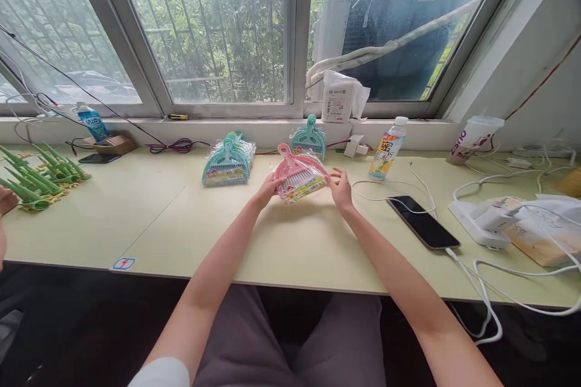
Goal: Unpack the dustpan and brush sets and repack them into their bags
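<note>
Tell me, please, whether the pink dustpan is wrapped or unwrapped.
Wrapped: clear plastic glints around the pink dustpan and its brush.

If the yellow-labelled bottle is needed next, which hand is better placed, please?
Right hand, probably: it's nearer the bottle, though it and the left hand grip the pink dustpan-and-brush set.

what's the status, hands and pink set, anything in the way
Left hand and right hand gripping opposite sides of pink dustpan-and-brush set. Set plastic-wrapped. Possible obstacle: teal dustpan-and-brush set close behind.

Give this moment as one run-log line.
left hand: holds wrapped pink plastic dustpan-brush set | right hand: same set | nearby: wrapped teal plastic dustpan-brush sets
</note>
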Tool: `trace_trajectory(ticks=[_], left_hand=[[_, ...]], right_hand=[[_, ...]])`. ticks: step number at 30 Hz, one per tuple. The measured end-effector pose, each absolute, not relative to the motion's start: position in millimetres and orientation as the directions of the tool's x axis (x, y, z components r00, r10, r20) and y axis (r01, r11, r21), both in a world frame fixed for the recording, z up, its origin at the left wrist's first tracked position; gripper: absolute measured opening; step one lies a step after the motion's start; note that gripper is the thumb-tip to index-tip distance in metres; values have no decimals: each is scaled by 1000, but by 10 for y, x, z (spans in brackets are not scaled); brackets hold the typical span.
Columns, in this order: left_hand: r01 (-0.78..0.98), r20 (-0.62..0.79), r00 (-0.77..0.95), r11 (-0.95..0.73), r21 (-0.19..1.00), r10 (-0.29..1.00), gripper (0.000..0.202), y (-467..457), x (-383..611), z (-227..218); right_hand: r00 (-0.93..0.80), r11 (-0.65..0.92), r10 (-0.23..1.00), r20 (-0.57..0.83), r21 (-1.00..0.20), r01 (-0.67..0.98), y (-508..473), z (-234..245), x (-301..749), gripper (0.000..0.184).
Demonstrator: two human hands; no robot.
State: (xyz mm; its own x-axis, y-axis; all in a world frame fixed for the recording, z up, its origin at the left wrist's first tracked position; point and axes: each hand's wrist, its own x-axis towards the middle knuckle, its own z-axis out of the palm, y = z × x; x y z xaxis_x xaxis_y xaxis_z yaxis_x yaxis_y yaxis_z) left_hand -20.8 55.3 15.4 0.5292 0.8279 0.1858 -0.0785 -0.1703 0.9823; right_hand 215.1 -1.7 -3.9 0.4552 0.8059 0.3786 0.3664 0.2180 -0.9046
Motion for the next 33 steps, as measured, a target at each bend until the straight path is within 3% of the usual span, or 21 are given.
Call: trace_trajectory(ticks=[3, 6, 8, 10, 13, 15, 17, 19, 24, 28, 33], left_hand=[[-138, 140, 423, -89, 987, 895, 68, 564, -291, 70], [-200, 134, 352, -66, 978, 926, 69, 579, -283, 2], [-219, 138, 343, -64, 974, 929, 68, 572, -241, -18], [-236, 154, 350, -72, 969, 924, 70, 542, -199, -8], [-267, 190, 353, -96, 959, 916, 74, 457, -177, 53], [-275, 216, 398, -108, 955, 891, 76, 390, -189, 107], [-258, 221, 488, -102, 961, 844, 76, 335, -208, 154], [-218, 187, 566, -72, 973, 803, 78, 309, -222, 176], [-195, 95, 560, 20, 981, 823, 68, 392, -222, 114], [-240, 108, 506, 20, 971, 856, 63, 475, -215, 52], [-272, 137, 444, -12, 962, 886, 54, 556, -257, 1]], right_hand=[[295, 240, 714, 636, -617, 750, -122, 28, 2092, 36], [15, 373, 756, 655, -448, 812, -183, 66, 1960, 18], [-44, 422, 802, 595, -514, 747, -178, 63, 1863, 23], [42, 365, 865, 499, -687, 628, -145, 35, 1797, 32], [171, 214, 946, 274, -928, 307, -73, -29, 1802, 33], [181, 138, 973, 146, -989, 59, -25, -71, 1858, 31], [179, 96, 981, 72, -987, -128, 11, -104, 1921, 33], [216, 81, 976, 36, -975, -205, 33, -127, 1965, 34], [339, 137, 940, 37, -951, -276, 33, -138, 1949, 29], [350, 206, 934, 76, -914, -349, 2, -114, 1892, 33], [317, 206, 943, 103, -927, -313, -48, -67, 1881, 37]])
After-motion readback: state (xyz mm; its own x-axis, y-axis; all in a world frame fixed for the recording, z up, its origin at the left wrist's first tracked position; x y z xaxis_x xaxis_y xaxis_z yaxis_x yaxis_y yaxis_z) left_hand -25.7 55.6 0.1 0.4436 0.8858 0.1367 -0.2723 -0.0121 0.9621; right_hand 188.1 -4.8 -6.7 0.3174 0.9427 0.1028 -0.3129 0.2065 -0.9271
